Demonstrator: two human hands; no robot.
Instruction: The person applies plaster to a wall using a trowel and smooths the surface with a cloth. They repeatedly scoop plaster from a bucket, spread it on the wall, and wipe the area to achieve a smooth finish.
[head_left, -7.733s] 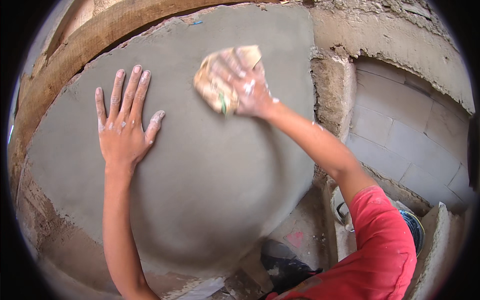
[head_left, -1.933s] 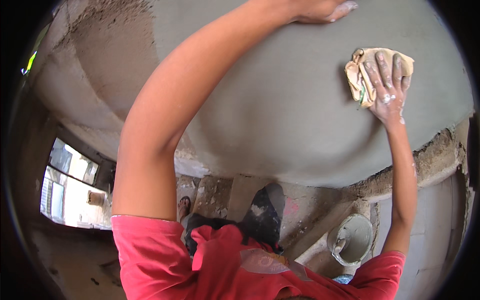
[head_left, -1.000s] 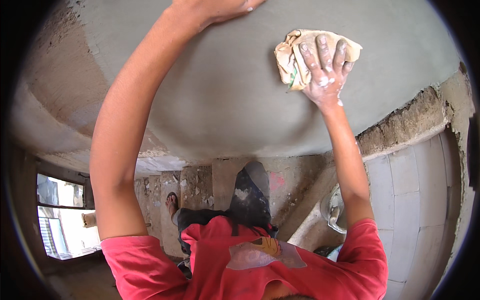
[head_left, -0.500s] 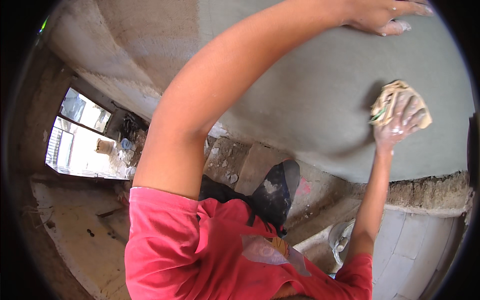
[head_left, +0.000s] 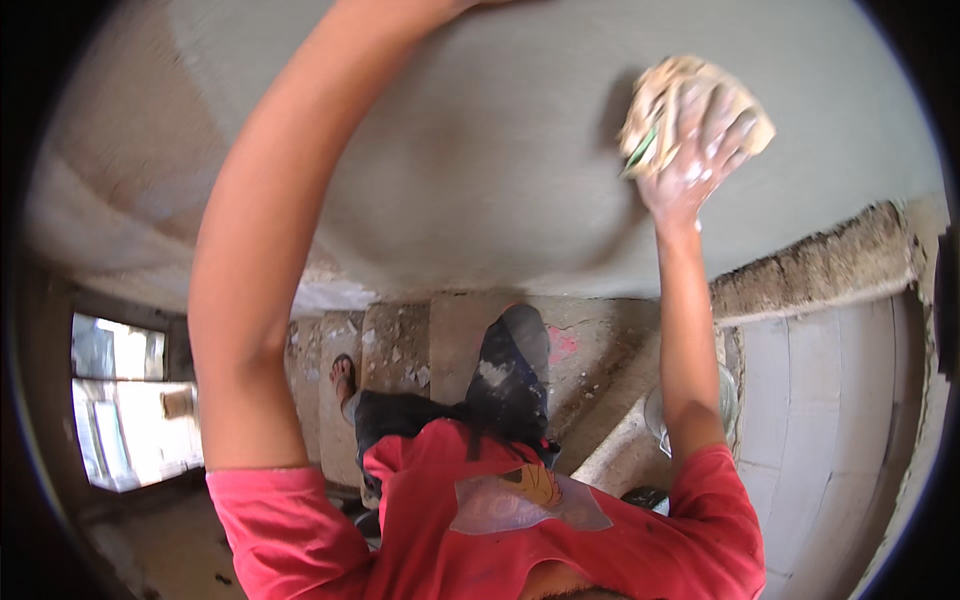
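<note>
Sponge pass on the wet plaster, upper right of the wall; view tilted steeply down since half a second ago.

The right hand presses a tan sponge flat against the grey plastered wall; half a second ago the sponge sat further right and lower, so the stroke has travelled up and leftward, which suggests smoothing continues across this patch. Right fingers are spread apart over the sponge back, whitened with plaster, forearm rising straight up from the red sleeve. The left arm reaches up and across to the wall; its hand is cut off at the top edge, so finger state cannot be told. Below: rough unplastered ledge, window far left.
</note>
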